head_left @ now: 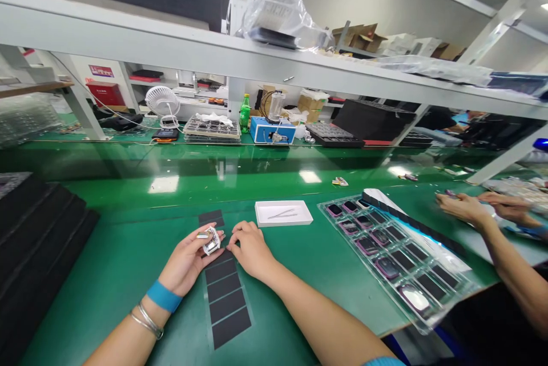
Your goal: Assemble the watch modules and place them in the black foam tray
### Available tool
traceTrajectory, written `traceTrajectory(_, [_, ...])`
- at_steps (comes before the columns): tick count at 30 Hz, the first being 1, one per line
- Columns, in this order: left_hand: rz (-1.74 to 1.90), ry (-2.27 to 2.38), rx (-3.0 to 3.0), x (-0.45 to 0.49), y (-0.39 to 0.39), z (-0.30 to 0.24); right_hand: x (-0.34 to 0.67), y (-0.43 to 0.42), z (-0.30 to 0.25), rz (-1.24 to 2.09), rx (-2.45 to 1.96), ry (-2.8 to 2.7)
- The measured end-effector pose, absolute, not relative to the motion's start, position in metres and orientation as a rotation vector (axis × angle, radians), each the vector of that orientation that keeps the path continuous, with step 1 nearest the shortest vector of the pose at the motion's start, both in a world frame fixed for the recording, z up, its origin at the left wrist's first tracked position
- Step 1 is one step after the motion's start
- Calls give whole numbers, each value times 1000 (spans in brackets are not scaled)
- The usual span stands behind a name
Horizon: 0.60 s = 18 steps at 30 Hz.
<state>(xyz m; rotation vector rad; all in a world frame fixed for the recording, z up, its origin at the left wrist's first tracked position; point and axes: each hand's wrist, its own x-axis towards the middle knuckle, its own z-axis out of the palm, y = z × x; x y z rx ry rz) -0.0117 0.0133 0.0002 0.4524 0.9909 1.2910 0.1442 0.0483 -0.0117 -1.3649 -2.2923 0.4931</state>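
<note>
In my left hand is a silver watch case, held up between thumb and fingers over the green table; a small pale-gold piece shows at its edge. My right hand is just to its right, thumb and forefinger pinched together. What that pinch holds, if anything, is too small to make out. Beneath both hands runs a clear sheet carrying several black rectangular pieces, its upper part partly covered by my fingers. Behind my right hand lies a shallow white box with thin metal tools, seemingly tweezers, inside.
On the right, a clear plastic tray holds several watch cases and black rectangles, with a long black strip across its far end. Black foam trays are stacked at left. Another person's hands work at far right. A shelf beam crosses above.
</note>
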Motion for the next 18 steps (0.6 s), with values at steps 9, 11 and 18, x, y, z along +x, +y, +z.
traceTrajectory(9, [1290,1034,452,-10,14,2,157,38,1,286,-942,-2490])
traceTrajectory(11, [1282,1046,459,-10,14,3,159,35,9,340,-882,-2422])
traceTrajectory(18, [1273,1095,519,-7,10,6,156,33,14,699,-764,-1974])
